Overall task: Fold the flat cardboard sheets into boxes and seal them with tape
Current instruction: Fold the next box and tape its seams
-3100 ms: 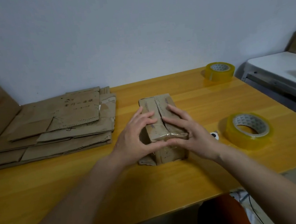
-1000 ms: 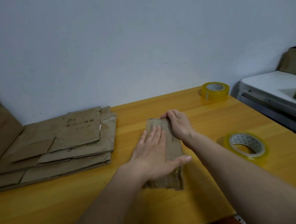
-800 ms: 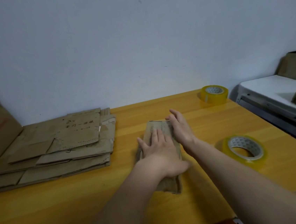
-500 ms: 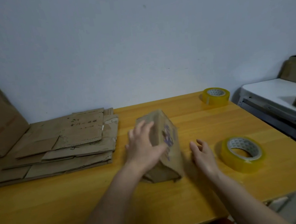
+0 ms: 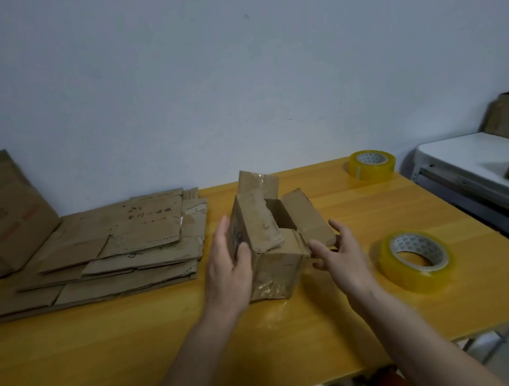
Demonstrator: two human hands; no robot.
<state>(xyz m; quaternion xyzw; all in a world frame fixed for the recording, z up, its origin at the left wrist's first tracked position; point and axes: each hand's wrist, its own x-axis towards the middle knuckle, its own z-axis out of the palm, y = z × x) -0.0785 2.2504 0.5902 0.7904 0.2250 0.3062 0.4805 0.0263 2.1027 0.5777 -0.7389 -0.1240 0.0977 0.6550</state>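
A small cardboard box (image 5: 271, 247) stands upright near the middle of the yellow table (image 5: 106, 350), top flaps open. My left hand (image 5: 228, 268) lies flat against its left wall, fingers straight and together, thumb on the front corner. My right hand (image 5: 339, 254) is spread, fingertips touching the outer right flap; it grips nothing. A tape roll (image 5: 416, 260) lies just right of that hand, a second roll (image 5: 371, 164) farther back. Flat sheets (image 5: 112, 255) are stacked to the left. To do this well, I judge: brace the box, fold the short flaps first, then the long ones, press the seam shut before taking tape.
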